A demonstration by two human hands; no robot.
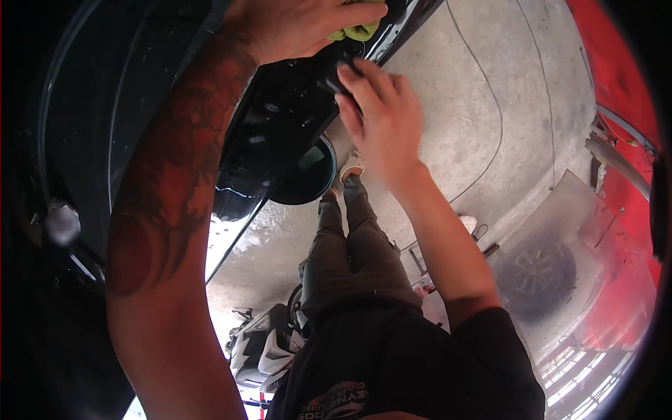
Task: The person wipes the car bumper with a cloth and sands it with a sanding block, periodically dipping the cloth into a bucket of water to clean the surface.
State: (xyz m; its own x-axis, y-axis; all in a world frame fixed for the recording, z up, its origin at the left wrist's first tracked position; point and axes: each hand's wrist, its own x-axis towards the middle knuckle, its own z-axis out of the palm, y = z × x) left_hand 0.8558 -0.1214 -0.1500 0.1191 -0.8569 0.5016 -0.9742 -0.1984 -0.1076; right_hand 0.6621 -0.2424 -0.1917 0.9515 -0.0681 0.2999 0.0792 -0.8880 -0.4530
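Note:
At the top, my left hand is closed on a yellow-green cloth, partly cut off by the frame edge. It rests over a glossy black car panel dotted with whitish specks. Just below and to the right, my right hand is closed on a small black object at the panel's edge. That object is blurred and half hidden by the fingers, so I cannot make out its kind.
A dark bucket stands on the concrete floor beside my feet. Thin cables cross the floor. A white and black motorbike is at the lower left. To the right are a wheel and a red surface.

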